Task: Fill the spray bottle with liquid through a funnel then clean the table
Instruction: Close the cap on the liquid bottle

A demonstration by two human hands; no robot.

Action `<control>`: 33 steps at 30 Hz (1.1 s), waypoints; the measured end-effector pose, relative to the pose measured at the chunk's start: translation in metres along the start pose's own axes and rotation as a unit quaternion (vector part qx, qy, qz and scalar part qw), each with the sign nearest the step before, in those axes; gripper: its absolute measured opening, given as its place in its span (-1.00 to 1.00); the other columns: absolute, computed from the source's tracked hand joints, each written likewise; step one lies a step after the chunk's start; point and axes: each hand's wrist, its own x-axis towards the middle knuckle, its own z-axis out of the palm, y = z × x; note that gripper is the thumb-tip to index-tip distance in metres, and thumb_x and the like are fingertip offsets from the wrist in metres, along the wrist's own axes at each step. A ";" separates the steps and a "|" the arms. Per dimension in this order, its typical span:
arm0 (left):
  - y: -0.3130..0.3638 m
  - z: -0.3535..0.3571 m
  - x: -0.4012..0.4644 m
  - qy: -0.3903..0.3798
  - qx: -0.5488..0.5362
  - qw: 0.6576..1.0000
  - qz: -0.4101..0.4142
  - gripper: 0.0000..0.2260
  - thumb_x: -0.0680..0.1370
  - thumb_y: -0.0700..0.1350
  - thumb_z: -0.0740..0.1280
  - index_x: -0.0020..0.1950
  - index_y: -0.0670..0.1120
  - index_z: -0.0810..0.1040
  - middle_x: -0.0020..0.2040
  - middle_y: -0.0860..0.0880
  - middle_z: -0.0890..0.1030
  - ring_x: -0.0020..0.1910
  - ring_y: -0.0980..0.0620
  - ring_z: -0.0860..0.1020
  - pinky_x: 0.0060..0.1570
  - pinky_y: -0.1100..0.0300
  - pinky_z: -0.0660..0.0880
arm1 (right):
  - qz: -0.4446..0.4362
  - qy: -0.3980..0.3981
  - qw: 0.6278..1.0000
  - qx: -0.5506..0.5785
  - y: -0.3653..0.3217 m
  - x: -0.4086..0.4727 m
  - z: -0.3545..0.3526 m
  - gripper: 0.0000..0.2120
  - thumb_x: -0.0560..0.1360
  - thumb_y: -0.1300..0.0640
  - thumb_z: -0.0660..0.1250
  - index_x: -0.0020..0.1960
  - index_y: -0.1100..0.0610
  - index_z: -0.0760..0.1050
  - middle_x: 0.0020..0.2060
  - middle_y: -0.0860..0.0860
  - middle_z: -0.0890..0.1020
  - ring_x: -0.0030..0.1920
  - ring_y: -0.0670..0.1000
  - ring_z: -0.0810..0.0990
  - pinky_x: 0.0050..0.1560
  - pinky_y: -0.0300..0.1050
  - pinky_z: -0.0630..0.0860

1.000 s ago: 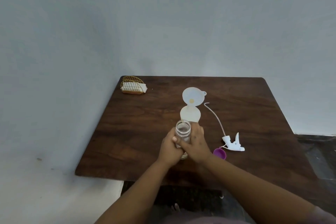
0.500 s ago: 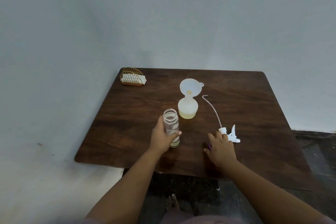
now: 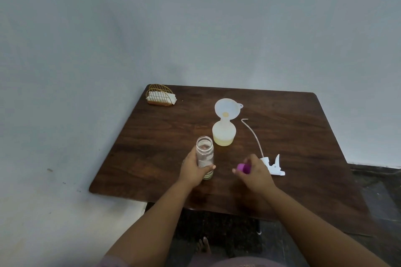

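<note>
A clear open jar (image 3: 204, 151) with a little pale liquid at its bottom stands upright near the table's front, and my left hand (image 3: 193, 169) is wrapped around it. My right hand (image 3: 255, 172) hovers just right of it, holding a purple cap (image 3: 243, 168) off the table. Behind the jar stands the round translucent spray bottle (image 3: 224, 134) with yellowish liquid low inside and a white funnel (image 3: 227, 108) in its neck. The white spray head (image 3: 273, 166) with its long dip tube (image 3: 252, 136) lies on the table to the right.
A gold wire holder with white napkins (image 3: 161, 98) sits at the far left corner of the dark wooden table (image 3: 303, 136). A grey wall rises behind and to the left. Dark floor and my bare foot (image 3: 204, 245) show below the front edge.
My right hand left the jar, reached down to the purple cap beside the spray head, and has lifted it. My left hand keeps hold of the jar, which now stands upright.
</note>
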 end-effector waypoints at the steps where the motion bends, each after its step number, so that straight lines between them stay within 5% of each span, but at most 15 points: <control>1: 0.000 0.000 0.000 -0.001 -0.002 1.000 -0.002 -0.40 0.27 -0.07 0.60 0.25 0.10 0.47 0.16 0.09 0.62 0.16 0.07 0.57 0.24 -0.05 0.50 | 0.025 -0.002 0.997 0.068 -0.013 0.000 -0.004 -0.59 0.37 -0.16 0.48 0.00 0.04 0.37 -0.07 0.01 0.53 -0.12 0.00 0.55 -0.14 -0.12 0.49; 5: 0.003 0.002 -0.001 -0.004 -0.010 1.000 -0.009 -0.39 0.26 -0.09 0.60 0.26 0.08 0.47 0.16 0.07 0.62 0.16 0.07 0.58 0.24 -0.05 0.50 | 0.089 -0.060 0.935 0.338 -0.064 -0.001 -0.022 -0.68 0.44 -0.18 0.39 0.01 0.03 0.46 -0.03 0.11 0.64 -0.28 0.00 0.62 -0.24 -0.14 0.49; 10: 0.004 0.003 -0.001 0.003 -0.011 1.000 -0.011 -0.37 0.21 -0.01 0.58 0.24 0.13 0.47 0.14 0.09 0.63 0.16 0.08 0.58 0.23 -0.06 0.50 | 0.044 -0.158 0.864 0.475 -0.103 -0.001 -0.043 -0.69 0.51 -0.06 0.34 0.20 0.04 0.56 -0.05 0.03 0.63 -0.18 -0.04 0.55 -0.13 -0.19 0.44; 14: 0.004 0.003 -0.001 0.003 -0.008 1.000 -0.004 -0.32 0.21 0.02 0.57 0.30 0.11 0.45 0.18 0.08 0.61 0.19 0.06 0.57 0.25 -0.06 0.49 | -0.019 -0.184 0.820 0.542 -0.120 0.000 -0.043 -0.66 0.34 0.11 0.48 0.07 0.18 0.52 -0.04 0.09 0.61 -0.08 0.01 0.63 0.12 -0.11 0.52; 17: 0.005 0.002 -0.002 -0.002 -0.004 1.000 0.003 -0.28 0.26 -0.01 0.58 0.38 0.06 0.41 0.22 0.06 0.60 0.22 0.05 0.55 0.27 -0.05 0.48 | -0.089 -0.115 0.906 0.398 -0.123 0.004 -0.034 -0.63 0.25 0.12 0.61 -0.06 0.09 0.52 -0.04 0.04 0.60 -0.04 0.03 0.61 0.04 -0.07 0.57; 20: 0.005 0.001 -0.003 -0.004 -0.012 1.000 -0.002 -0.29 0.30 -0.07 0.58 0.40 0.04 0.39 0.22 0.05 0.60 0.21 0.04 0.56 0.26 -0.05 0.49 | -0.227 -0.049 0.958 0.165 -0.123 0.006 -0.025 -0.57 0.30 0.04 0.58 0.08 0.01 0.48 0.04 -0.05 0.56 0.04 -0.08 0.55 -0.03 -0.21 0.54; 23: 0.008 0.001 -0.003 -0.015 -0.012 1.000 -0.006 -0.34 0.35 -0.10 0.57 0.39 0.03 0.39 0.21 0.03 0.59 0.22 0.02 0.54 0.26 -0.04 0.49 | -0.366 -0.047 0.927 -0.064 -0.122 0.011 -0.020 -0.47 0.37 0.06 0.51 0.29 0.04 0.44 0.14 -0.03 0.49 0.14 -0.05 0.47 0.07 -0.18 0.49; 33: 0.011 -0.001 -0.003 -0.018 0.014 1.000 0.015 -0.41 0.40 -0.14 0.54 0.37 -0.06 0.39 0.23 -0.03 0.58 0.23 -0.01 0.53 0.25 0.08 0.47 | -0.295 -0.138 0.858 -0.397 -0.178 0.001 -0.023 -0.46 0.42 0.26 0.43 0.35 0.12 0.33 0.20 0.10 0.47 0.16 0.10 0.51 0.02 -0.12 0.47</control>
